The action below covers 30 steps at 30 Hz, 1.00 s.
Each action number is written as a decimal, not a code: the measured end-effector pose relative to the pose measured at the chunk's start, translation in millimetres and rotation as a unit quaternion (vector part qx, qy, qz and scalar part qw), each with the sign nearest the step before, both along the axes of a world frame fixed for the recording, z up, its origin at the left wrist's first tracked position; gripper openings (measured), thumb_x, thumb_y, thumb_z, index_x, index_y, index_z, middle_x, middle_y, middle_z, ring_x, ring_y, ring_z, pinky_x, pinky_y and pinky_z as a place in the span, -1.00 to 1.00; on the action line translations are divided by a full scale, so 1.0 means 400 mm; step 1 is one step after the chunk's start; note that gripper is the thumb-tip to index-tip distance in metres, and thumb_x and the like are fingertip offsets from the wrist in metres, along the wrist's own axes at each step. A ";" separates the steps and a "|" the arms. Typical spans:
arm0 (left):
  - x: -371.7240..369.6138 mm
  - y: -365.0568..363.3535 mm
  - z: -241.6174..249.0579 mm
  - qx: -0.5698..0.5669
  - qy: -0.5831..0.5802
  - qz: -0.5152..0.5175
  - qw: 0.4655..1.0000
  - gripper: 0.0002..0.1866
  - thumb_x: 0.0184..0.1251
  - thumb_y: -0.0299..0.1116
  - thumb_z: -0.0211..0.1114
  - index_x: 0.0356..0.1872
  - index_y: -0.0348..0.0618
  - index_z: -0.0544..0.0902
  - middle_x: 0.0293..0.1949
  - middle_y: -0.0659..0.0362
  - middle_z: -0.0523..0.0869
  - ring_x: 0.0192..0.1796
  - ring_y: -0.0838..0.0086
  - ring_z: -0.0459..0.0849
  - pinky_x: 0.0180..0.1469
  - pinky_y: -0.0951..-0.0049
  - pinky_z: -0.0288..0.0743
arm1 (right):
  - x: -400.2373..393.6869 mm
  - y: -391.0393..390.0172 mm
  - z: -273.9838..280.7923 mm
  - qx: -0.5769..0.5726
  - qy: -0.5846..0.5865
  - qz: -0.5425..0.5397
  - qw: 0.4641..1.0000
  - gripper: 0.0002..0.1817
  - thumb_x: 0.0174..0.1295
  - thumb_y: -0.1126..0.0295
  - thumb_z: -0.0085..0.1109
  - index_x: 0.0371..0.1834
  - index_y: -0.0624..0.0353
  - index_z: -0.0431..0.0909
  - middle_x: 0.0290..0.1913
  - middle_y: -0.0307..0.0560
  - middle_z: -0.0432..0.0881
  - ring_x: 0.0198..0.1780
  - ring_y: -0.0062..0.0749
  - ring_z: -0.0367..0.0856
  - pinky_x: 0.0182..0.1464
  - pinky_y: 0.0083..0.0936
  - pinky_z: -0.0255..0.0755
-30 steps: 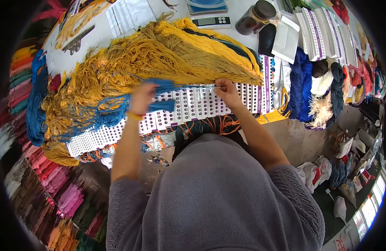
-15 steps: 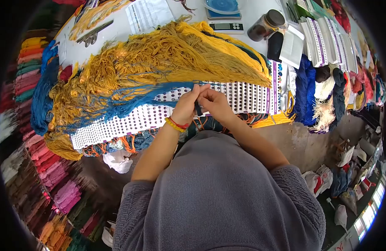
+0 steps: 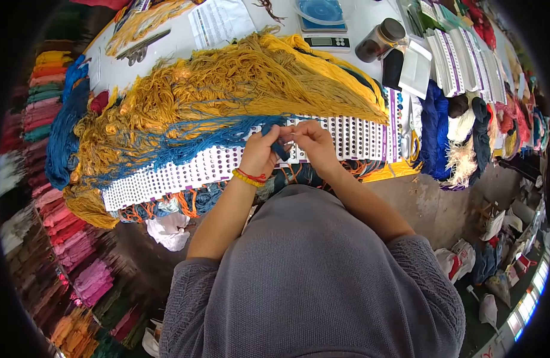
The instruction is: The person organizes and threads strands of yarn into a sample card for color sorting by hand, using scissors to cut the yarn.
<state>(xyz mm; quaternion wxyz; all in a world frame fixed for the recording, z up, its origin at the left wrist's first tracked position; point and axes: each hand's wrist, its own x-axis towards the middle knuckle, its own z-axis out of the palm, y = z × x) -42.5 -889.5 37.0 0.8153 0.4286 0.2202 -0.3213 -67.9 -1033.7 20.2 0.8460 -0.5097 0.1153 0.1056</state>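
Note:
My left hand is closed around the end of a blue thread bundle, and a dark blue loop shows below its fingers. Close beside it, my right hand pinches with thumb and forefinger near the left fingertips. What lies in that pinch is too small to make out. The blue strands run off to the left over a large heap of mustard-yellow thread. Beneath both hands lie white cards with rows of dark round holes.
Behind the yellow heap stand a digital scale and a dark lidded jar. Scissors and dark blue skeins lie to the right, near stacked white cards. A metal clip rests at the back left.
My right hand has shifted slightly right and its fingers now meet the left fingertips. My left hand has turned a little, and more of the dark blue loop shows beneath it.

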 end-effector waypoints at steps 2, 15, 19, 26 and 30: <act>0.011 0.019 0.007 0.010 0.023 0.067 0.997 -0.77 0.27 -0.30 0.07 -0.38 -0.30 0.52 -0.54 0.20 0.51 -0.53 0.58 0.42 -0.52 0.65 0.33 | 0.023 -0.021 0.046 0.185 0.064 -0.024 0.980 -0.95 -0.03 0.50 -0.01 -0.52 0.24 0.44 -0.31 -0.07 0.51 -0.54 -0.55 0.31 -0.43 -0.60 0.25; 0.191 0.669 0.013 0.364 -0.165 0.232 0.887 -0.80 0.21 -0.25 0.09 -0.48 -0.14 0.54 -0.63 0.25 0.49 -0.72 0.63 0.32 -0.70 0.63 0.20 | 0.012 -0.842 0.020 -0.443 -0.017 -0.539 0.716 -0.80 0.20 0.43 -0.16 -0.44 0.24 0.48 -0.52 -0.16 0.52 -0.44 -0.43 0.53 -0.39 -0.48 0.42; 0.121 0.093 -0.099 0.305 -0.230 -0.135 0.914 -0.67 0.28 -0.12 0.00 -0.18 -0.14 0.56 -0.33 0.18 0.67 -0.41 0.60 0.62 -0.62 0.69 0.26 | 0.040 -0.496 -0.157 -0.579 -0.066 -0.105 0.806 -0.80 0.15 0.36 -0.08 -0.37 0.25 0.52 -0.37 -0.09 0.57 -0.32 -0.41 0.54 -0.24 -0.48 0.39; 0.057 -0.252 -0.237 0.247 -0.097 -0.247 0.932 -0.69 0.26 -0.28 0.06 -0.34 -0.44 0.46 -0.30 0.03 0.64 -0.29 0.41 0.67 -0.55 0.59 0.43 | 0.032 -0.273 -0.222 -0.497 0.011 -0.015 0.867 -0.83 0.08 0.34 0.07 -0.39 0.23 0.52 -0.51 0.03 0.57 -0.47 -0.12 0.55 -0.42 -0.41 0.41; 0.073 -0.288 -0.227 0.264 -0.082 -0.228 0.934 -0.77 0.20 -0.43 0.03 -0.29 -0.48 0.46 -0.38 0.01 0.64 -0.41 0.39 0.68 -0.47 0.53 0.50 | 0.036 -0.273 -0.229 -0.527 -0.005 -0.004 0.850 -0.87 0.04 0.36 0.09 -0.43 0.19 0.50 -0.51 0.00 0.55 -0.45 -0.12 0.54 -0.42 -0.33 0.40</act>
